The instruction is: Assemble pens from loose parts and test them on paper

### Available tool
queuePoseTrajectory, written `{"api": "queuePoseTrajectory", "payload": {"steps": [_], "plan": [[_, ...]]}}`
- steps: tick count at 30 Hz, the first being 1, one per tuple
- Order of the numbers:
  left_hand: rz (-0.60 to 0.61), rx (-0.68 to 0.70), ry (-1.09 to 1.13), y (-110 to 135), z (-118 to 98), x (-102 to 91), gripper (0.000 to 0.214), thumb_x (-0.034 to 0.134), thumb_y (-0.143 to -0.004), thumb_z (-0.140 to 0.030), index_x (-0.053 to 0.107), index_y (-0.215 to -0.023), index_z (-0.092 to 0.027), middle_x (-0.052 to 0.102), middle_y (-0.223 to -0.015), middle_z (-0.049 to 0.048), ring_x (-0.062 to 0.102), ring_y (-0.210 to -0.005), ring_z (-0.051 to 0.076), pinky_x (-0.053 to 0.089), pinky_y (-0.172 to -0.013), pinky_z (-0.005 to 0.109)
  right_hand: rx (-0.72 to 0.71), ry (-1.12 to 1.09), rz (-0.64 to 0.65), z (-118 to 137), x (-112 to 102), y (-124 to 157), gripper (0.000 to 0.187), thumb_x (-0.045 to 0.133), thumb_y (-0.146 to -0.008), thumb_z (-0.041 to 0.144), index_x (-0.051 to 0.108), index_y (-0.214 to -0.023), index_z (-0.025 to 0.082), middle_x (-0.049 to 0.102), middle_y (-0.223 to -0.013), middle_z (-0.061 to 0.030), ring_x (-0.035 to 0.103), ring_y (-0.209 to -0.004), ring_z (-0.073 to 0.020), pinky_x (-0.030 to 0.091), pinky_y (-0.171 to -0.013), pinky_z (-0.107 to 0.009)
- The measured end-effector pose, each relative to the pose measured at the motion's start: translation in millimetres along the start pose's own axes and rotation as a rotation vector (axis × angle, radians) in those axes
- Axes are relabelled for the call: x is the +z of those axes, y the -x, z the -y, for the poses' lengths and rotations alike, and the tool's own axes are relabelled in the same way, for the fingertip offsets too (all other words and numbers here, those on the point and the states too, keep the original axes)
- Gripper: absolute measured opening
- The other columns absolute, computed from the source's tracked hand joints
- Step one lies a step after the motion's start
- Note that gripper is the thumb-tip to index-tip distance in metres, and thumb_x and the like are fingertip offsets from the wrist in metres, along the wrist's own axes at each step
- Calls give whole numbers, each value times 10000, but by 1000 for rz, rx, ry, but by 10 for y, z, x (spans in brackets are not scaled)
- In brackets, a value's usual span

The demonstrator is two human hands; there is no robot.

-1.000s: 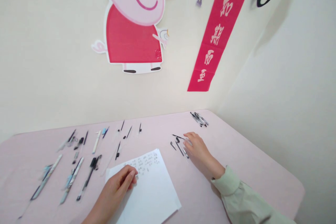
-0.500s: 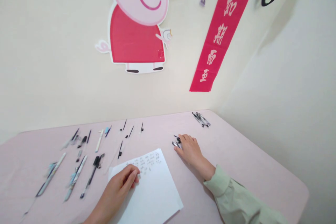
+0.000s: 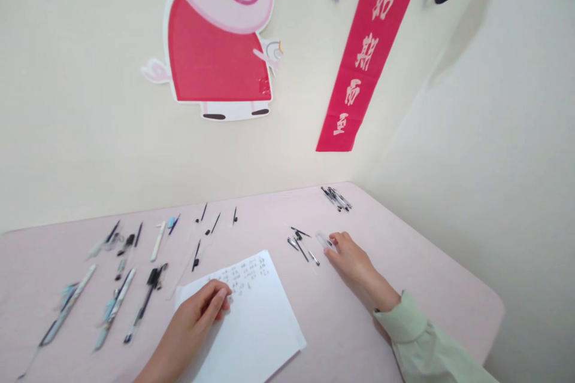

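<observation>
My left hand (image 3: 195, 320) rests on a white sheet of paper (image 3: 263, 323) with handwriting along its top. Its fingers are curled in with the thumb pressed against them; whatever they may hold is hidden. Farther right, my right hand (image 3: 353, 260) is low over the table, thumb and fingers closed round the near end of a clear plastic pen barrel (image 3: 322, 240). Just left of that hand lie loose pen parts: a dark refill (image 3: 301, 249), another dark refill (image 3: 300, 231), a pen clip piece (image 3: 292, 243) and a clear-and-black piece (image 3: 314, 258).
Several black pens (image 3: 336, 198) lie bunched at the far right corner of the pink table (image 3: 431, 293). On the left are a white pen (image 3: 158, 242), a patterned pen (image 3: 115, 308), a black pen (image 3: 146, 305) and refills with caps (image 3: 196, 256). Beyond stands a wall with a red banner (image 3: 354, 84).
My right hand has shifted right, off the pen parts, which now show spread out, and it holds a clear barrel. My left hand stays on the paper. The view has turned slightly right.
</observation>
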State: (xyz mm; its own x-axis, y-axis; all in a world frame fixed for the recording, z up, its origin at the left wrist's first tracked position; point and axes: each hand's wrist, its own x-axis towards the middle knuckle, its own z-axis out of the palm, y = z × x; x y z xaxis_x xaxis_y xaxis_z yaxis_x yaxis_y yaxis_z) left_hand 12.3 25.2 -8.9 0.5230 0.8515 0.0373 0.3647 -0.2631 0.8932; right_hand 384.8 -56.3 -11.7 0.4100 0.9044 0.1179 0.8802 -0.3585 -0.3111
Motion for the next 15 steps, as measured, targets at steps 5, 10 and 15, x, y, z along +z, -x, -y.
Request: {"api": "queuePoseTrajectory", "payload": {"steps": [5,10,15], "plan": [[-10,22,11,-2,11,1,374,452,-855,-543,585,-701,-229,598,-626,-14,536,-578,170,427,-600,258,23,80,-8,179,80,-70,275,519,-882,373,545,-1098,203,558,-1110,-73,610,-920,-184,397,-682,-249],[-4,13,15,1,8,0,393,442,-856,-561,577,-697,-227,601,-633,-9,529,-582,171,429,-599,259,6,130,-25,288,129,-197,266,497,-911,365,539,-1126,215,556,-1098,-66,619,-872,-172,395,-652,-246],[6,18,7,7,38,10,364,435,-875,-528,574,-722,-229,592,-645,-16,535,-597,171,425,-609,255,-47,190,-21,378,195,-277,319,474,-922,428,526,-1164,227,542,-1131,-72,624,-862,-180,398,-656,-255]]}}
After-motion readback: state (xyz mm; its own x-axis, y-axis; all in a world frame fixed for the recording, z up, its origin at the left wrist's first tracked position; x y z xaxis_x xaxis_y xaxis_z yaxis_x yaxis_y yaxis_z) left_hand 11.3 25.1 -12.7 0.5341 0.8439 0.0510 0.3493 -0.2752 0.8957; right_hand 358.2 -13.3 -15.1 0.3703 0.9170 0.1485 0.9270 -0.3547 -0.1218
